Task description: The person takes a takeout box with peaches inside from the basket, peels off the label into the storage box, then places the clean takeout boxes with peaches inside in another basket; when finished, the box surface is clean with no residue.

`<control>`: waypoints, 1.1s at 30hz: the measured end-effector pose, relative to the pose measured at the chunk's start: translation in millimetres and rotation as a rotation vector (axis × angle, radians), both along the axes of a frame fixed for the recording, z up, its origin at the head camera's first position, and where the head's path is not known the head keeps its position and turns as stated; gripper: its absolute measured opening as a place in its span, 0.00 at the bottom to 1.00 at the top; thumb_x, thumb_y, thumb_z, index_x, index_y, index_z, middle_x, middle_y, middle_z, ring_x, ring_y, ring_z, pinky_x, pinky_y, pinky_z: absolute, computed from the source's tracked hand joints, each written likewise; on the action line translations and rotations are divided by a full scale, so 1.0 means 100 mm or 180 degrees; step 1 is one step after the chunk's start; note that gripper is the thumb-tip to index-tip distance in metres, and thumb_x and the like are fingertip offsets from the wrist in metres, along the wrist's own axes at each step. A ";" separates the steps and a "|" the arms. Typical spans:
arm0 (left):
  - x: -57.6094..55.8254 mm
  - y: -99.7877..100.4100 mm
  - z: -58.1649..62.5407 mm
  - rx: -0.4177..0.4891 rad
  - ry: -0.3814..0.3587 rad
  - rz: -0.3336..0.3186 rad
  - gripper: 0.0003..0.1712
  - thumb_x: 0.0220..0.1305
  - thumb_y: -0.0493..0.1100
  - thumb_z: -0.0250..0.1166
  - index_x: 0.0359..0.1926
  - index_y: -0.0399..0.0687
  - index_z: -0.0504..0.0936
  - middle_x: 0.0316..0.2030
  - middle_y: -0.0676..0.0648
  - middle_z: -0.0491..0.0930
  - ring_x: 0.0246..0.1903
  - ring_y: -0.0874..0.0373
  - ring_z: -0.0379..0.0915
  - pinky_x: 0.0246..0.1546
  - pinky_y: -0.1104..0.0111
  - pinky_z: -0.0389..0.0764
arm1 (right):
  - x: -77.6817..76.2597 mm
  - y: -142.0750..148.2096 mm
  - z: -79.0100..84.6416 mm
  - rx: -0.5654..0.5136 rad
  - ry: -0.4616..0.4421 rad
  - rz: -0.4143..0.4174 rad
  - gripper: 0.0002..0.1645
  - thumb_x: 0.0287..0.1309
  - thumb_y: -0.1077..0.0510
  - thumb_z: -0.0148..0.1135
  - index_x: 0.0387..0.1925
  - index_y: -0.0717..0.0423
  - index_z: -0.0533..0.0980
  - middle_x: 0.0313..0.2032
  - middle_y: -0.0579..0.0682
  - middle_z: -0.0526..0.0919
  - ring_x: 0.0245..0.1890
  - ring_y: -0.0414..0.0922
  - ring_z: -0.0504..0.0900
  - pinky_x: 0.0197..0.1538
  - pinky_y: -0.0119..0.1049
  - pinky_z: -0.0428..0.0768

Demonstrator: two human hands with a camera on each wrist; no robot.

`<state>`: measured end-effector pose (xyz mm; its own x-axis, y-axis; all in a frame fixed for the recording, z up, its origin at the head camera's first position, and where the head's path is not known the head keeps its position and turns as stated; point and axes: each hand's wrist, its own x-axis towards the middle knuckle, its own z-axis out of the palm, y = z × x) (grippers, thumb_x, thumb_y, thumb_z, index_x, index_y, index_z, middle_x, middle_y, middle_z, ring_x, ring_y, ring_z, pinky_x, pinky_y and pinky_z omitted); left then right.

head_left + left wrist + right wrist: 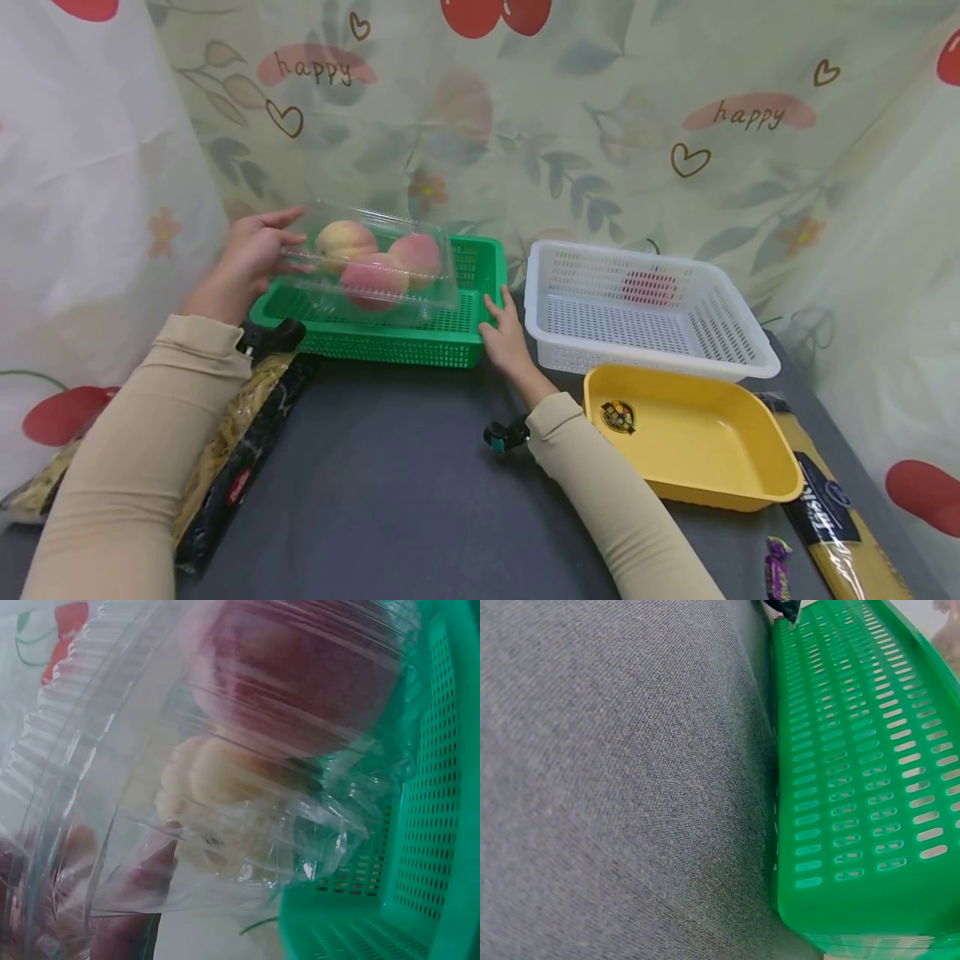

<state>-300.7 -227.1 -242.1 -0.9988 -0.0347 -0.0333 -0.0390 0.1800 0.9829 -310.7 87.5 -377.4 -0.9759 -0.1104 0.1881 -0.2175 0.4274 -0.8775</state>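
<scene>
A clear plastic clamshell box with three peaches inside is tilted over the green basket. My left hand grips the box by its left end, fingers along the side. Through the plastic, the left wrist view shows a pink peach and part of my fingers. At the basket's right end, my right hand rests its spread fingers against the rim and corner. Only the basket's slotted wall and the grey cloth show in the right wrist view.
Right of the green basket stands a white basket, with a yellow tray in front of it. A pasta packet and a purple wrapped candy lie at the right. Another pasta packet lies beside my left forearm. Printed curtains hang behind.
</scene>
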 end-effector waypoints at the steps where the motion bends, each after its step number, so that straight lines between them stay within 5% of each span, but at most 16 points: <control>1: -0.04 0.01 -0.01 -0.0004 -0.0011 0.0013 0.31 0.69 0.35 0.48 0.71 0.53 0.54 0.73 0.47 0.43 0.27 0.71 0.79 0.34 0.72 0.82 | 0.00 0.00 0.00 -0.0001 0.0004 0.0003 0.36 0.55 0.63 0.42 0.68 0.64 0.55 0.74 0.52 0.37 0.73 0.51 0.38 0.70 0.51 0.51; 10: -0.33 0.10 -0.04 -0.0177 -0.0258 0.0041 0.32 0.68 0.30 0.44 0.71 0.49 0.54 0.72 0.43 0.48 0.24 0.68 0.78 0.28 0.73 0.82 | 0.00 -0.02 0.01 0.0017 0.0012 0.0006 0.37 0.54 0.63 0.42 0.68 0.63 0.56 0.74 0.51 0.37 0.74 0.51 0.38 0.71 0.50 0.50; 20: -0.58 0.18 -0.14 -0.0577 -0.0580 -0.0178 0.30 0.70 0.32 0.40 0.72 0.49 0.51 0.68 0.33 0.55 0.39 0.47 0.81 0.33 0.69 0.82 | 0.02 -0.03 0.00 0.0026 -0.0012 0.0025 0.37 0.55 0.63 0.42 0.68 0.63 0.55 0.74 0.52 0.38 0.74 0.52 0.38 0.71 0.51 0.51; 24: -0.64 0.21 -0.26 -0.0424 -0.0645 -0.0103 0.32 0.71 0.31 0.38 0.73 0.48 0.45 0.71 0.37 0.48 0.58 0.38 0.67 0.39 0.66 0.82 | 0.03 -0.03 0.01 -0.0011 -0.0020 0.0022 0.37 0.55 0.63 0.42 0.68 0.63 0.55 0.74 0.52 0.38 0.74 0.51 0.38 0.71 0.51 0.51; 28: -0.69 0.22 -0.38 -0.0279 -0.0646 -0.0008 0.35 0.70 0.31 0.39 0.73 0.45 0.36 0.73 0.41 0.37 0.64 0.36 0.56 0.55 0.59 0.75 | 0.02 -0.03 0.00 -0.0030 -0.0019 0.0023 0.37 0.55 0.63 0.42 0.68 0.63 0.55 0.74 0.51 0.37 0.74 0.51 0.38 0.70 0.51 0.53; 33: -0.74 0.24 -0.44 -0.0430 -0.0788 -0.0329 0.39 0.71 0.34 0.41 0.71 0.44 0.26 0.72 0.42 0.26 0.68 0.34 0.46 0.64 0.50 0.60 | 0.02 -0.01 0.01 -0.0031 0.0007 0.0015 0.36 0.55 0.63 0.41 0.68 0.63 0.55 0.74 0.51 0.37 0.73 0.52 0.38 0.69 0.51 0.54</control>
<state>-374.4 -202.7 -286.3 -0.9594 0.0460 -0.2782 -0.2492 0.3240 0.9126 -308.8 87.0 -376.2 -0.9750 -0.1132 0.1913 -0.2214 0.4177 -0.8812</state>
